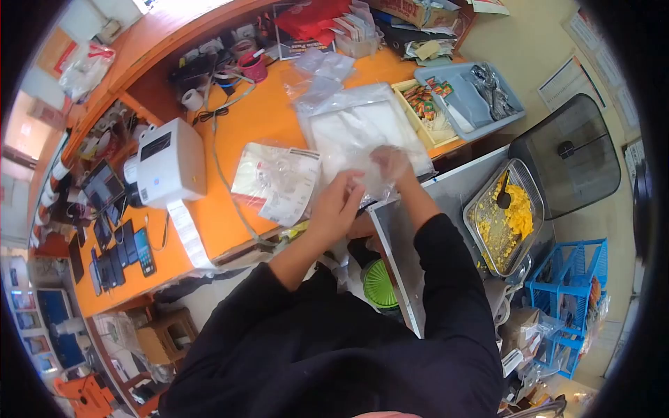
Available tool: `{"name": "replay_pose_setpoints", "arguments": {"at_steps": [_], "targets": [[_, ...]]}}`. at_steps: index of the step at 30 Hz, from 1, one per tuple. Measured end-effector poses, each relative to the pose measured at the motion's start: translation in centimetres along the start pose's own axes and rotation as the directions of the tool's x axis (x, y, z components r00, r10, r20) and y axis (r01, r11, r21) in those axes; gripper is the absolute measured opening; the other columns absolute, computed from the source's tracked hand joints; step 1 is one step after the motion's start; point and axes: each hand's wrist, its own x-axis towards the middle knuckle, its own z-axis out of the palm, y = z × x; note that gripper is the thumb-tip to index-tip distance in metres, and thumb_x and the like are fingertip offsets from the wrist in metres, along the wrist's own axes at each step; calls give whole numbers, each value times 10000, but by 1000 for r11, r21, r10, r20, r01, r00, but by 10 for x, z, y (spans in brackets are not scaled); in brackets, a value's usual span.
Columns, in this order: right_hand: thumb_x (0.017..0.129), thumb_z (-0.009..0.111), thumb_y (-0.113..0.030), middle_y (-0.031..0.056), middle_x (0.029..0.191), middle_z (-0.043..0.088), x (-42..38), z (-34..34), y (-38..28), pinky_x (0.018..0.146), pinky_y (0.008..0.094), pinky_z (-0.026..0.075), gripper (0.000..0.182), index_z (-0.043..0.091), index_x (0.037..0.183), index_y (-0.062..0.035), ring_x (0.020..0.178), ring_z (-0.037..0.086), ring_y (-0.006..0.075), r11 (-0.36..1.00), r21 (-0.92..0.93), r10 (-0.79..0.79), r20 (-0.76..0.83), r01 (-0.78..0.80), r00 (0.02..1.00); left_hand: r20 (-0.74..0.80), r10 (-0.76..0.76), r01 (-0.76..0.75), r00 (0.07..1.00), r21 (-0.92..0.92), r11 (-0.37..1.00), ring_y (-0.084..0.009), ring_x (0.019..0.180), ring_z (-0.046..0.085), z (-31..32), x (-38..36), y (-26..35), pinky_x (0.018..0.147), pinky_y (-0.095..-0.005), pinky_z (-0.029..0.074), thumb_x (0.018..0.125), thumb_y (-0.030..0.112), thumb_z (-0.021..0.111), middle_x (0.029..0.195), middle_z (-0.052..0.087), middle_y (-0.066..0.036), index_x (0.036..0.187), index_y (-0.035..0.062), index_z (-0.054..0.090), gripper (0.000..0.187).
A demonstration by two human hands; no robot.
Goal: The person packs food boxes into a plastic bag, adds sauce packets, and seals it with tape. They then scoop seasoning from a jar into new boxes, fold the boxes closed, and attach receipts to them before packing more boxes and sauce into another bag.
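A thin clear plastic bag (376, 182) is between my hands, above a stack of flat clear bags (359, 129) on the orange counter. My left hand (336, 207) has its thumb and fingers drawn together at the bag's near-left side. My right hand (391, 166) is partly covered by the see-through film, and its fingers curl into the plastic. Left of my left hand lies a plastic-wrapped packet with printed paper labels (277, 182).
A white label printer (171, 160) with a paper strip and several phones (125, 244) stand left. Right are a box of sachets (425, 111), a grey-blue tray (474, 97), and a metal pan of yellow food (512, 216) with a black spoon. A blue rack (571, 292) stands lower right.
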Motion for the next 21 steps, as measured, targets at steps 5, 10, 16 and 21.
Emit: {"name": "replay_pose_setpoints", "arguments": {"at_steps": [5, 10, 16, 21], "targets": [[905, 457, -38, 88, 804, 638, -55, -98, -73, 725, 296, 488, 173, 625, 889, -2, 777, 596, 163, 922, 286, 357, -363, -261, 861, 33, -131, 133, 991, -70, 989, -115, 739, 574, -35, -110, -32, 675, -249, 466, 932, 116, 545, 839, 603, -44, 1108, 53, 577, 189], [958, 480, -123, 35, 626, 558, -71, -189, -260, 515, 253, 430, 162, 597, 902, -25, 584, 546, 86, 952, 196, 247, -49, -234, 968, -210, -25, -40, 977, -300, 953, -125, 880, 611, -27, -158, -24, 770, -249, 487, 916, 75, 562, 953, 620, -77, 1089, 17, 581, 184], [957, 495, -136, 39, 605, 495, -77, -180, -406, 513, 272, 403, 138, 586, 922, -38, 534, 508, 135, 824, 565, -215, 369, -34, 904, -116, 443, -445, 889, 7, 895, -233, 1032, 582, -49, -159, 64, 886, -346, 464, 871, 152, 581, 1147, 574, -131, 1171, 31, 539, 326], [981, 501, -157, -95, 618, 427, -13, -133, -378, 445, 178, 268, 115, 579, 958, -75, 492, 336, 0, 771, 601, 198, 90, -212, 976, -68, 247, -247, 967, -496, 833, -278, 1154, 491, -95, -191, 56, 974, -407, 388, 881, 360, 502, 1282, 464, -152, 1291, 47, 422, 522]]}}
